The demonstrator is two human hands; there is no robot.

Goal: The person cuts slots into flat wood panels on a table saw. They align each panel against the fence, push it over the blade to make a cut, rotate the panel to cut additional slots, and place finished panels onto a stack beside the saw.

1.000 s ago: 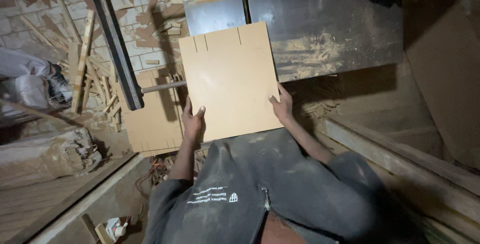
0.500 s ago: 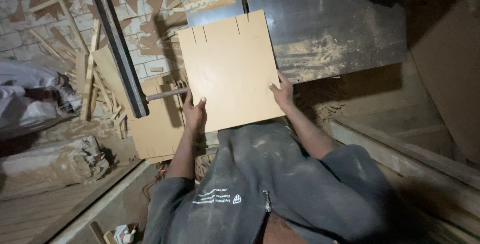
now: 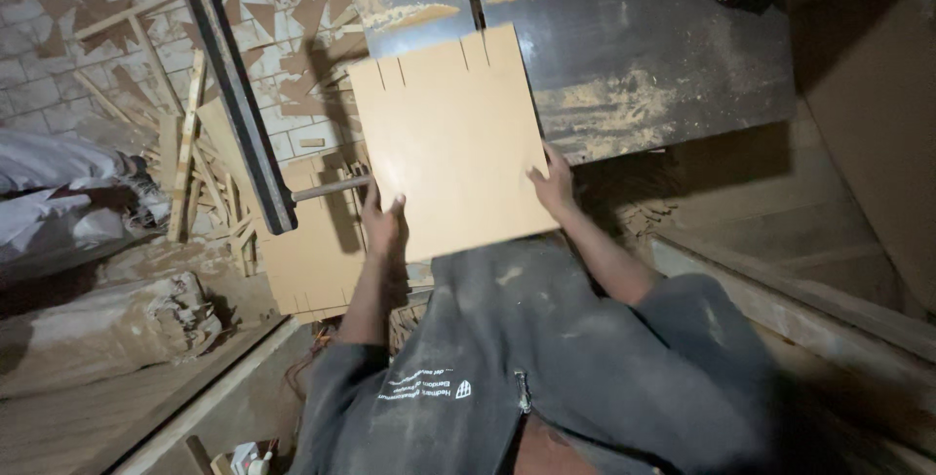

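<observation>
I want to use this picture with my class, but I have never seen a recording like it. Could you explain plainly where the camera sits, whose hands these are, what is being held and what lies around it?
The camera is worn on a person's head and looks down, so you see their own grey top and both arms from above. There is no machine arm here, only bare hands. The left hand and the right hand grip the near edge of a flat tan board with short slots cut into its far edge. The board lies on a dark, sawdust-covered table. A thin blade seems to stand in that table just beyond the board. Another notched board and wood offcuts lie lower left.
</observation>
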